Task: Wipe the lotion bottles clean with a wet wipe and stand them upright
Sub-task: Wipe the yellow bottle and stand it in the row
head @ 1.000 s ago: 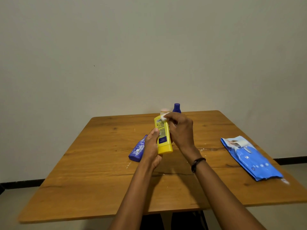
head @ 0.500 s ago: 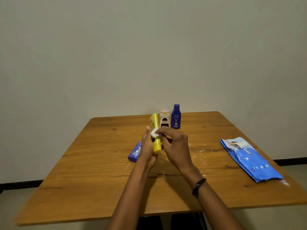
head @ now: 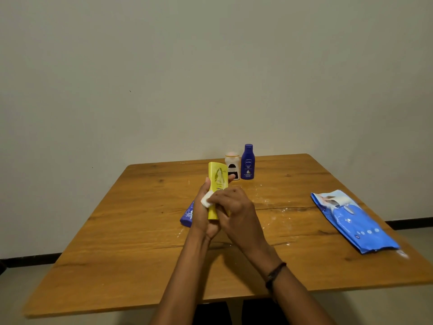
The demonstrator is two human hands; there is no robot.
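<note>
My left hand (head: 202, 214) grips a yellow lotion bottle (head: 218, 181) and holds it up above the table's middle. My right hand (head: 236, 207) presses a small white wet wipe (head: 206, 200) against the bottle's lower left side. A dark blue bottle (head: 247, 161) and a white bottle with a dark label (head: 232, 166) stand upright at the table's far edge. A purple-blue tube (head: 187, 215) lies flat on the table, partly hidden behind my left hand.
The wooden table (head: 140, 231) carries white smears near its middle. A blue wet-wipe pack (head: 353, 221) lies flat near the right edge. A plain wall stands close behind the table.
The yellow bottle has been turned so its front label faces me. My right hand has moved the wipe from the bottle's top down to its lower part.
</note>
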